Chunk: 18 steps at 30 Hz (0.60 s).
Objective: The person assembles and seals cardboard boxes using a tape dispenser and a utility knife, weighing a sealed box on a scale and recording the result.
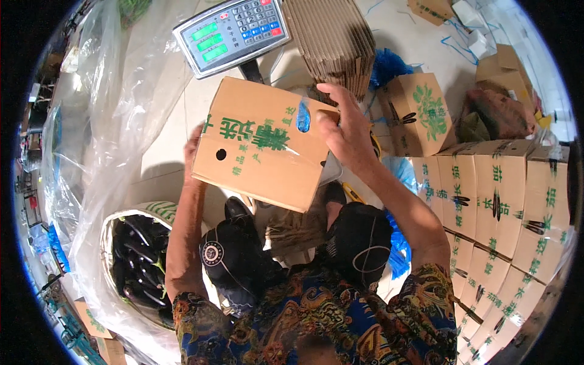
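A brown cardboard box (pixel 264 150) with green printing is tilted in front of me, above my knees. Blue plastic shows through the oval hole near its right end, and a round hole opens near its left. My left hand (pixel 193 148) grips the left edge, its fingers partly hidden behind the box. At the upper right corner, my right hand (pixel 345 125) holds the edge, thumb and fingers spread around a small cardboard flap. Just beyond the box stands an electronic scale display (pixel 232 34) with lit green readouts. Part of the scale's platform (pixel 335 169) peeks out under the box.
A basket (pixel 107 237) of eggplants (pixel 141 260) stands at my left beside clear plastic sheeting (pixel 100 137). Flattened cartons (pixel 331 36) are stacked ahead. Packed, printed boxes (pixel 497 196) form a wall on my right. Another box (pixel 417 114) and blue plastic (pixel 388 68) lie ahead right.
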{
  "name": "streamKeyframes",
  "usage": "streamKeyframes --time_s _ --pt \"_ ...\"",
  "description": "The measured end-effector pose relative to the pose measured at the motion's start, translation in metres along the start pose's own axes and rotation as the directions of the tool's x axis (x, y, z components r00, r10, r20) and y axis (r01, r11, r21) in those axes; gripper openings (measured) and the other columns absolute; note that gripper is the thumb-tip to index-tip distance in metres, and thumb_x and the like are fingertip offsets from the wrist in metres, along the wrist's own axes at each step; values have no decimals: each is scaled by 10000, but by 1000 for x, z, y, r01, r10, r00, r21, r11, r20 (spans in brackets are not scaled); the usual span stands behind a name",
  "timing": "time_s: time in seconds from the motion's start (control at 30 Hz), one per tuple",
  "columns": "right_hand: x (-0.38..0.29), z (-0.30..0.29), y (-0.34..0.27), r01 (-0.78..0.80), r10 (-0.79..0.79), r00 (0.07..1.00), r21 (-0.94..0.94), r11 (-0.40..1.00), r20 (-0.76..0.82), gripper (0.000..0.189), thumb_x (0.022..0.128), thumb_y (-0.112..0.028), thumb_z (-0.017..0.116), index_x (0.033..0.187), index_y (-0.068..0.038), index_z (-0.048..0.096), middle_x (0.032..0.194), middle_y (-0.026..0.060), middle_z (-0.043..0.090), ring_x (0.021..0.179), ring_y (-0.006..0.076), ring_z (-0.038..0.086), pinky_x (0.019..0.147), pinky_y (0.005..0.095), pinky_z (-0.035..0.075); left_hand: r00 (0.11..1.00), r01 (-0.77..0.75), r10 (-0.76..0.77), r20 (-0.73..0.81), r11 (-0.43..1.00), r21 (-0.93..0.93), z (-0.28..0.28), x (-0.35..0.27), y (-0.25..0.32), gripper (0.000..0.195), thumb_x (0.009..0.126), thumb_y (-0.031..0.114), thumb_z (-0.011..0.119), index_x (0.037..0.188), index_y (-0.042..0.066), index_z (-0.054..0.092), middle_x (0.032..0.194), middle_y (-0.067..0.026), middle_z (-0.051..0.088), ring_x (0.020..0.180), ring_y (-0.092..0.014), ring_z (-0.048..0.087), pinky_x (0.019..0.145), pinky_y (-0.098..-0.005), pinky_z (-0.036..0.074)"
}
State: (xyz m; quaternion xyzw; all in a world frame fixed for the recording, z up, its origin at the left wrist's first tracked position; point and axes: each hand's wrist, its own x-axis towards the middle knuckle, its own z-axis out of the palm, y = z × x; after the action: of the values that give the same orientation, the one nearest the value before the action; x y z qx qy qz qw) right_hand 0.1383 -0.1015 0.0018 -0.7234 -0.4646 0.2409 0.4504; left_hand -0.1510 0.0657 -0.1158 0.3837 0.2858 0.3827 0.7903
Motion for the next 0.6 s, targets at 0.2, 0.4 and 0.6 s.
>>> streamKeyframes --time_s 0.2,0.4,0.6 --pt "-20 -8 0 433 -478 877 -350 831 -50 371 798 -84 660 1161 -111 588 1333 218 479 1192 409 477 969 529 385 916 -205 397 -57 586 784 67 -13 75 238 971 147 604 1148 6 676 1075 -55 685 985 -134 624 910 -280 476" --pt "-19 -11 -31 456 -464 877 -513 727 123 320 742 -56 714 1049 -17 631 1362 186 473 1255 376 444 980 500 387 923 -160 369 -105 618 769 66 -21 79 200 975 143 605 1112 16 676 1014 -52 696 942 -127 598 878 -277 461" --pt "-26 -4 -23 522 -512 843 -484 702 167 265 807 -69 640 1057 17 643 1322 174 520 1205 327 497 989 451 392 828 -518 370 422 213 829 137 -23 95 225 888 33 631 1104 40 692 1104 -115 627 1027 -254 607 884 -358 497"
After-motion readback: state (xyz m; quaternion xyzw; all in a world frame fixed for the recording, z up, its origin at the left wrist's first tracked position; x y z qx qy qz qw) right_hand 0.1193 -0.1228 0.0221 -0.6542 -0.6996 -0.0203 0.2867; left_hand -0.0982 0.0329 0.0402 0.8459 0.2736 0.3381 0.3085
